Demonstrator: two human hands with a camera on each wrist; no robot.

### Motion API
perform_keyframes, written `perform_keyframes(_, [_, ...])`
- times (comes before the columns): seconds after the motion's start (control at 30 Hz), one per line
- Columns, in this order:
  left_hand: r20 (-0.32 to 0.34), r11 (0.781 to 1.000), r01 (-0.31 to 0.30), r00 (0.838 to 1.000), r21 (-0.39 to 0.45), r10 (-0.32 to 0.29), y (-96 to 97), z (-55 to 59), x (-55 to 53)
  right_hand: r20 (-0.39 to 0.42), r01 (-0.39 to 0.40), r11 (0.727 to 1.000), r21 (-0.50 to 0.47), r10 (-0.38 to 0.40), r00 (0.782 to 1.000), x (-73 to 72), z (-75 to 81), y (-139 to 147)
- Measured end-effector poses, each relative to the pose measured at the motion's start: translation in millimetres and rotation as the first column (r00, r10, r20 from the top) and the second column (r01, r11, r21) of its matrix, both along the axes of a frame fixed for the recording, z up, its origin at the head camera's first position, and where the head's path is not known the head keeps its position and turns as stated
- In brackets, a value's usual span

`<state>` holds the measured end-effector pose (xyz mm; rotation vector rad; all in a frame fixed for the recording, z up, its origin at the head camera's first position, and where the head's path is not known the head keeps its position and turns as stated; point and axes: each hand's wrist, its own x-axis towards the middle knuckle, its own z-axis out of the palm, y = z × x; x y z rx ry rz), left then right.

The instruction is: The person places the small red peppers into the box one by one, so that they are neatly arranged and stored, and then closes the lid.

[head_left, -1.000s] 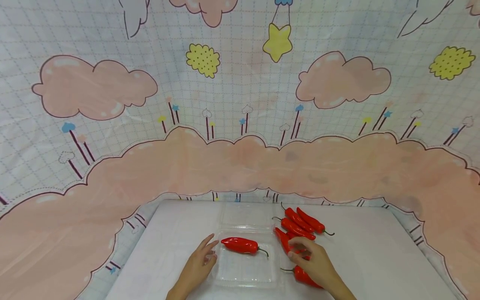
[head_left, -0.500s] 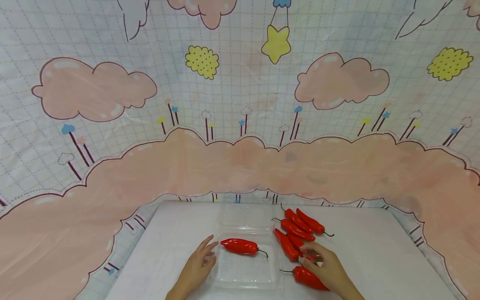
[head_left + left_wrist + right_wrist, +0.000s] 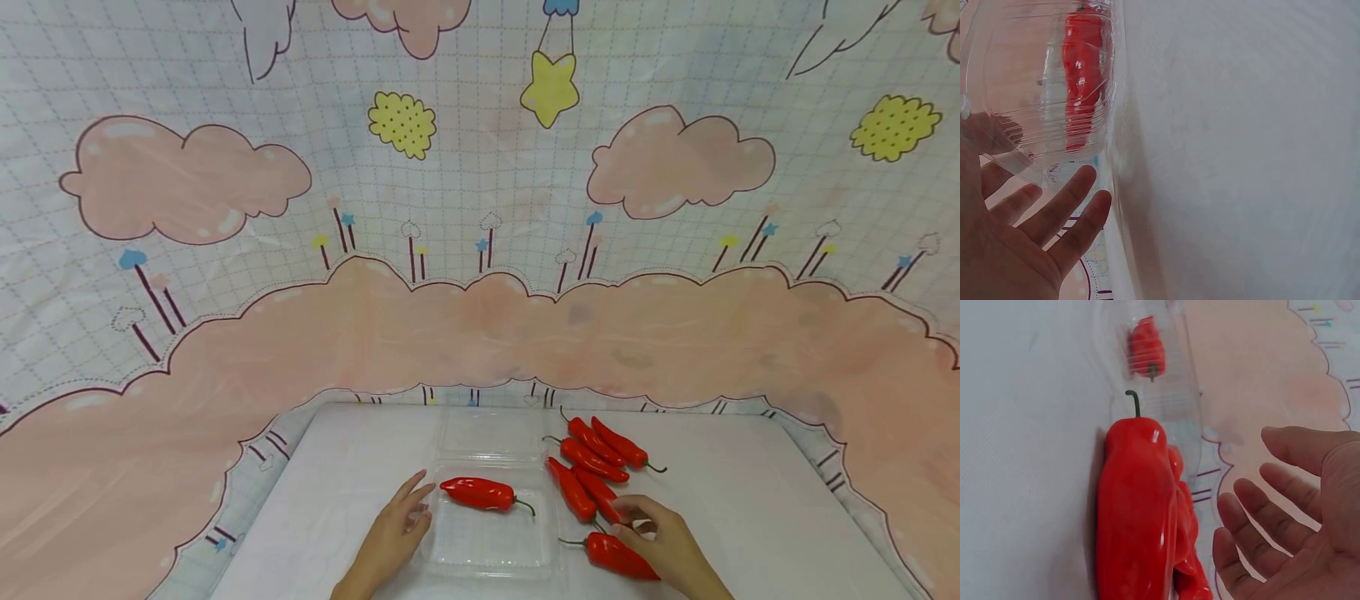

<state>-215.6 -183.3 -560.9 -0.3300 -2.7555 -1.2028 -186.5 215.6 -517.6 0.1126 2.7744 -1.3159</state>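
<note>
A clear plastic clamshell box (image 3: 491,550) lies opened out on the white table, one long red chili pepper (image 3: 480,493) lying in its near half. Just left of the box my left hand (image 3: 397,525) is held with fingers spread and straight, its fingertips at the box's edge; the left wrist view shows its palm bare. My right hand (image 3: 663,537), loosely curved and holding nothing, hovers over the loose peppers. It covers part of the nearest pepper (image 3: 618,557) and the lower end of a slanting pepper (image 3: 596,492). In the right wrist view the nearest pepper (image 3: 1138,512) lies beside the relaxed fingers.
Behind my right hand several more red peppers (image 3: 594,460) lie in a loose group right of the box. The box's lid half (image 3: 491,433) lies flat toward the back. A printed cloth (image 3: 480,333) hangs behind the table (image 3: 750,492).
My right hand has moved right and slightly toward me, uncovering the slanting peppers. The left hand and the pepper in the box stay put.
</note>
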Motion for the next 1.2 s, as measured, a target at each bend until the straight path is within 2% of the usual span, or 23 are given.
perform_keyframes(0.3, [0.002,1.000,-0.008,1.000,0.002,0.008,0.2,0.0,0.3,0.087,-0.006,1.000,-0.015,0.007,0.996,0.5,-9.7,12.7])
perform_keyframes(0.57, [0.003,1.000,-0.005,1.000,-0.001,0.005,0.1,-0.4,-0.1,0.154,0.030,1.000,-0.002,-0.030,0.988,1.1,-14.7,17.6])
perform_keyframes(0.77, [0.001,1.000,-0.011,1.000,0.001,0.011,0.2,-0.3,-0.6,0.214,0.059,0.997,-0.042,-0.049,0.976,0.8,-20.2,23.4])
perform_keyframes(1.2, [-0.003,1.000,-0.005,1.000,0.000,0.005,0.0,-0.8,-0.5,0.222,0.043,0.999,-0.029,-0.035,0.974,1.0,-26.6,30.3])
